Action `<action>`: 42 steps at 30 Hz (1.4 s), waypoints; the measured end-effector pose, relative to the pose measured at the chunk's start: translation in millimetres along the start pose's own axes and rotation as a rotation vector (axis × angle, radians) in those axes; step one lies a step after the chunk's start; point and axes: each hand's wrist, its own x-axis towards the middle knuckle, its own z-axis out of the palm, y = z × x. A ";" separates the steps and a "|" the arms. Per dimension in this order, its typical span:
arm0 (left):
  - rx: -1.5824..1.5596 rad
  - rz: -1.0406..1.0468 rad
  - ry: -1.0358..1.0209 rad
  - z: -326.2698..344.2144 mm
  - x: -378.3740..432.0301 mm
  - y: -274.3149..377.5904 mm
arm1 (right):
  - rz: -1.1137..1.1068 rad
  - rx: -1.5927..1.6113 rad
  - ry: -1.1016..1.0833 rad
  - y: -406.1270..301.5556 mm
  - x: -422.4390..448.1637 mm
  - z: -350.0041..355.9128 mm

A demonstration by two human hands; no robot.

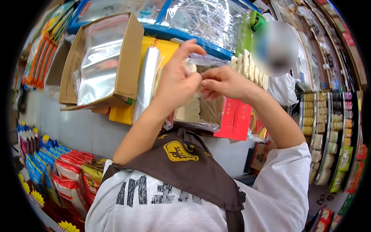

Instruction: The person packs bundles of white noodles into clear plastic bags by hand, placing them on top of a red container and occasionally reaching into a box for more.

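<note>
Both hands meet above an open cardboard box [213,111] lined with clear plastic. My left hand [181,74] has its index finger raised and bent, with its thumb near my right fingertips. Close beside it, my right hand [224,82] has thumb and fingers curled together, its lower fingers blurred. Whether anything thin is held between them cannot be made out. Below the hands, a pale off-white bundle [187,111] lies in the box, partly covered by my left hand. The box's red flap [234,119] bears writing and folds out to the right.
Left of the hands lie a clear plastic roll [147,81], a yellow package [120,115] and a carton [130,55] of clear bags [101,63]. Behind are a blue-framed bin [188,36] and pale bundles [252,68]. Bagged goods [68,171] stand lower left; stocked shelves [324,130] line the right.
</note>
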 end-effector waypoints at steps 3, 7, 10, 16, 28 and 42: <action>-0.082 -0.012 0.036 -9.7 7.3 9.5 | -0.735 -0.447 0.235 6.4 -12.1 10.9; -0.112 -0.001 0.108 -13.6 13.7 16.4 | -0.749 -0.679 0.734 20.6 4.4 53.1; -0.094 0.026 0.174 -18.3 16.2 20.6 | -0.646 -0.516 0.668 6.0 15.5 52.5; -0.167 -0.007 0.348 -80.5 55.1 -15.2 | -0.776 -0.459 0.336 -9.6 13.3 25.8; -0.275 -0.445 -0.688 -51.9 113.0 -67.7 | -0.714 -0.090 0.203 -7.0 -27.8 -14.3; -0.232 0.319 -0.350 117.5 24.3 27.4 | -0.685 -0.717 0.548 66.2 -224.2 -48.7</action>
